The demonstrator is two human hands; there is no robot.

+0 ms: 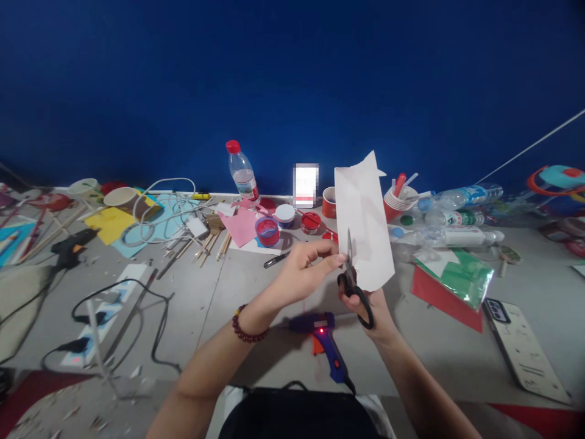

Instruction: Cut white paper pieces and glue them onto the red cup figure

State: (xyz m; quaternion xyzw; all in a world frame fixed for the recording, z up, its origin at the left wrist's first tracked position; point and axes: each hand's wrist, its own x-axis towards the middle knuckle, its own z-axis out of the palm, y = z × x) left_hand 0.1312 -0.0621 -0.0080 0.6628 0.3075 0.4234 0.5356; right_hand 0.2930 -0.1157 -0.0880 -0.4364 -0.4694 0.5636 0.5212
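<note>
While I watch from afar, my left hand (307, 271) seems clamped, thumb and forefinger together, on the near left edge of the white paper (365, 219), raised above the table (452, 363). The scissors (350, 274) stand against it, my right hand (380, 314) gripping their handles. I judge the sheet light, bendable, easily creased, best pinched by its edge; the scissors rigid, best held by their loops.

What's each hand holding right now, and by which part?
Right hand: black-handled metal scissors, gripped by the handle loops. Left hand: white paper sheet, apparently pinched at the lower part of its left edge.
</note>
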